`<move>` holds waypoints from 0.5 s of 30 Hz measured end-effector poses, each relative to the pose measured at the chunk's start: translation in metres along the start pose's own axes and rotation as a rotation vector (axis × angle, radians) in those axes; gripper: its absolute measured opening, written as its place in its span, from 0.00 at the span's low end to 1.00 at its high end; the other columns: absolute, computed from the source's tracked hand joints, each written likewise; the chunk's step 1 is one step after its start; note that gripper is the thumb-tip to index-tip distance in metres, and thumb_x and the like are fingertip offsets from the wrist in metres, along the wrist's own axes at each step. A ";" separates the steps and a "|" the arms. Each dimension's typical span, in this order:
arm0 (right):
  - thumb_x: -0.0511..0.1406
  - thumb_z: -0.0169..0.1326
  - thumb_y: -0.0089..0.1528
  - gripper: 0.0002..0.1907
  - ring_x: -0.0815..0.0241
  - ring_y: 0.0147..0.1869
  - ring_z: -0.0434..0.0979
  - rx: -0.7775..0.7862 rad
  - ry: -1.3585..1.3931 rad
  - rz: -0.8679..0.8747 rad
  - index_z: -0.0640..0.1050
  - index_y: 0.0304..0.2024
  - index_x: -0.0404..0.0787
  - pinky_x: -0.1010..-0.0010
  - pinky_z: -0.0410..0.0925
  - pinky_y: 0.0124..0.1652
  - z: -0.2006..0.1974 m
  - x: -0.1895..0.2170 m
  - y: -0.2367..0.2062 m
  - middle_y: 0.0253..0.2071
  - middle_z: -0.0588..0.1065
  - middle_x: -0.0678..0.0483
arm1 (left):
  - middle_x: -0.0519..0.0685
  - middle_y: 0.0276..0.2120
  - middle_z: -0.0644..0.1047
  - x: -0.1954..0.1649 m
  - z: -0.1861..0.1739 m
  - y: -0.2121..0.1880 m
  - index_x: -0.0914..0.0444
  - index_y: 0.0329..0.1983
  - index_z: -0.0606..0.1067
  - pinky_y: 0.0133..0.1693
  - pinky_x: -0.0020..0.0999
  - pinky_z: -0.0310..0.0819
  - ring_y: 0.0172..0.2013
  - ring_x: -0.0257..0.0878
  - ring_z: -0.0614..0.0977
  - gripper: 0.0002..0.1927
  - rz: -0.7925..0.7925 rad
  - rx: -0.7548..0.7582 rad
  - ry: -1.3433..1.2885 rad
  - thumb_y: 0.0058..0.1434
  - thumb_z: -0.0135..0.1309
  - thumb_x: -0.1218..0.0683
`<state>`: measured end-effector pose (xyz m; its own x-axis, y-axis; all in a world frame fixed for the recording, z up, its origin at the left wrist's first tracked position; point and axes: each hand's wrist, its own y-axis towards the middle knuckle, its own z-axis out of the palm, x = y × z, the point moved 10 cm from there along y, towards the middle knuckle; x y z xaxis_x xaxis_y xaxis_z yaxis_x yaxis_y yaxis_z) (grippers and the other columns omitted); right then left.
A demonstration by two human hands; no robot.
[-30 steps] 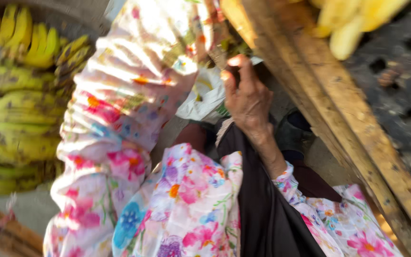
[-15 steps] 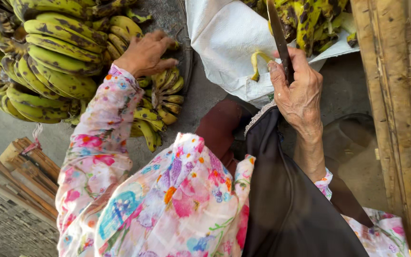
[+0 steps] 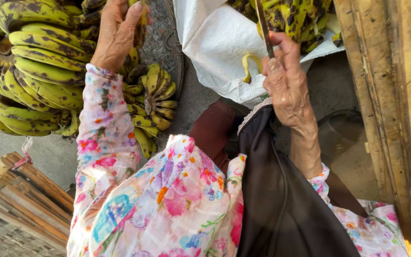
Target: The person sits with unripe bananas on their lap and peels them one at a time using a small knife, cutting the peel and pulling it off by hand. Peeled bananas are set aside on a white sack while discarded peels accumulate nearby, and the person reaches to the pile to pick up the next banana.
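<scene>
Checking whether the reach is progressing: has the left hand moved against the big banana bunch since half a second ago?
Yes. The left hand has gone up the banana bunch, farther from the smaller bananas.

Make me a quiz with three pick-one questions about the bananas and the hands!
1. Where is the big banana pile?
A. by the left hand
B. under the wooden beam
C. on the black cloth

2. What colour is the sack?
A. red
B. white
C. blue

3. What is the right hand doing?
A. lying flat and empty
B. gripping a knife
C. holding a cup

Answers:
1. A, the left hand reaches onto the pile at the left.
2. B, the sack under the spotted bananas is white.
3. B, the fingers are closed round a knife whose blade points up past a loose banana.
</scene>
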<state>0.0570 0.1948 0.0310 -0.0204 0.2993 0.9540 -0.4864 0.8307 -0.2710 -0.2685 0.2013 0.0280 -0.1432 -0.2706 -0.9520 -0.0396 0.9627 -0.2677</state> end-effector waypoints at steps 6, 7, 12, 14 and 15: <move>0.38 0.45 0.79 0.26 0.72 0.36 0.63 -0.039 -0.031 -0.037 0.62 0.78 0.40 0.79 0.63 0.37 0.002 0.015 -0.005 0.43 0.68 0.58 | 0.46 0.47 0.75 -0.059 0.103 0.003 0.63 0.68 0.68 0.49 0.32 0.70 0.45 0.35 0.71 0.18 0.142 0.139 0.044 0.80 0.49 0.52; 0.37 0.45 0.79 0.26 0.72 0.36 0.64 -0.052 -0.072 -0.070 0.60 0.79 0.40 0.80 0.64 0.37 0.000 0.021 -0.007 0.43 0.69 0.57 | 0.47 0.48 0.75 -0.077 0.120 0.000 0.63 0.68 0.69 0.50 0.34 0.72 0.47 0.37 0.74 0.17 0.254 0.119 0.162 0.81 0.51 0.52; 0.36 0.43 0.78 0.28 0.72 0.36 0.66 -0.131 -0.261 -0.194 0.56 0.80 0.40 0.79 0.67 0.42 -0.010 0.047 -0.014 0.46 0.73 0.54 | 0.52 0.54 0.74 -0.134 0.170 -0.012 0.62 0.63 0.71 0.53 0.43 0.76 0.53 0.52 0.79 0.17 0.593 0.067 0.576 0.77 0.59 0.52; 0.35 0.43 0.78 0.28 0.71 0.37 0.67 -0.150 -0.278 -0.229 0.56 0.80 0.41 0.80 0.68 0.41 -0.012 0.055 -0.016 0.51 0.75 0.51 | 0.51 0.54 0.74 -0.141 0.174 -0.011 0.61 0.64 0.71 0.52 0.43 0.76 0.53 0.52 0.79 0.18 0.612 0.050 0.623 0.75 0.60 0.53; 0.35 0.43 0.79 0.27 0.71 0.38 0.67 -0.153 -0.295 -0.227 0.56 0.79 0.41 0.79 0.68 0.42 -0.012 0.057 -0.018 0.49 0.75 0.52 | 0.51 0.54 0.74 -0.143 0.176 -0.012 0.60 0.64 0.72 0.52 0.43 0.76 0.52 0.52 0.79 0.19 0.618 0.042 0.650 0.75 0.61 0.53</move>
<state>0.0751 0.2029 0.0883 -0.1877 -0.0289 0.9818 -0.3724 0.9271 -0.0439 -0.0737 0.2283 0.1411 -0.6588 0.3616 -0.6597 0.2642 0.9323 0.2471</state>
